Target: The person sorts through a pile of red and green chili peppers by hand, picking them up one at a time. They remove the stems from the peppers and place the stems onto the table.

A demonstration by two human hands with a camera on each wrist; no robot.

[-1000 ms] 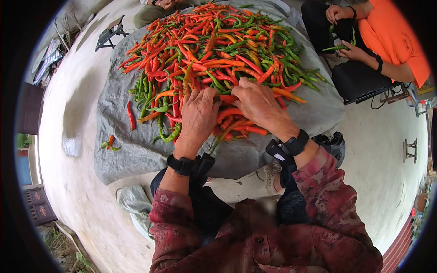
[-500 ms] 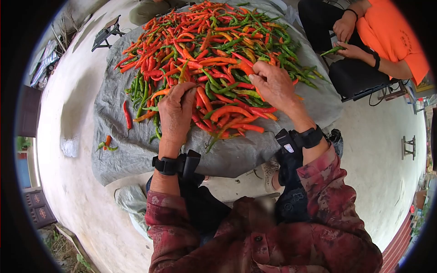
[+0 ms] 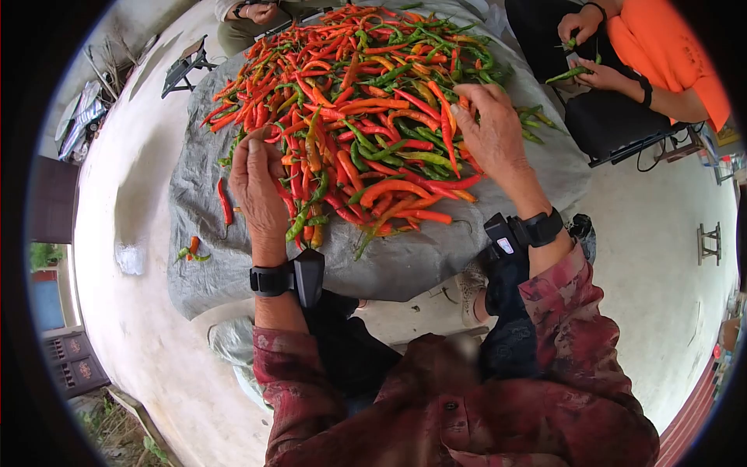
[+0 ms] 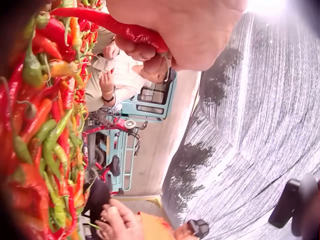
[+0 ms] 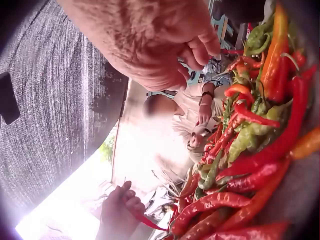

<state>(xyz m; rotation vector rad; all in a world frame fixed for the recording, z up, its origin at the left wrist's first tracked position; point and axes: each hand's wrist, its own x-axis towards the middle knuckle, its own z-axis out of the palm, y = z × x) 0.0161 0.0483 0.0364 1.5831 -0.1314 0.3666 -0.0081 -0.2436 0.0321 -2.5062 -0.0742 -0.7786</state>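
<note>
My left hand point(image 3: 258, 187) is at the left edge of the pepper pile point(image 3: 381, 117). In the left wrist view its thumb and bent fingers pinch one end of a long red pepper point(image 4: 112, 22); the pepper also shows below the hand in the right wrist view point(image 5: 150, 222). Over the right side of the pile, my right hand point(image 3: 496, 132) has its thumb and forefinger apart, beside an orange-red pepper. From the right wrist its fingers point(image 5: 197, 52) look loosely bent, with no pepper plainly gripped.
A grey cloth point(image 3: 194, 268) lies under the pile. A single red pepper point(image 3: 225, 202) and a few small pieces point(image 3: 193, 249) lie at the left. Someone in orange point(image 3: 661, 54) sits at the right holding a green pepper point(image 3: 569, 74); another person point(image 3: 253, 14) sits across.
My left hand has moved left, away from the middle of the pile. My right hand has moved right and parted from the red pepper it held. Several peppers at the near middle are uncovered.
</note>
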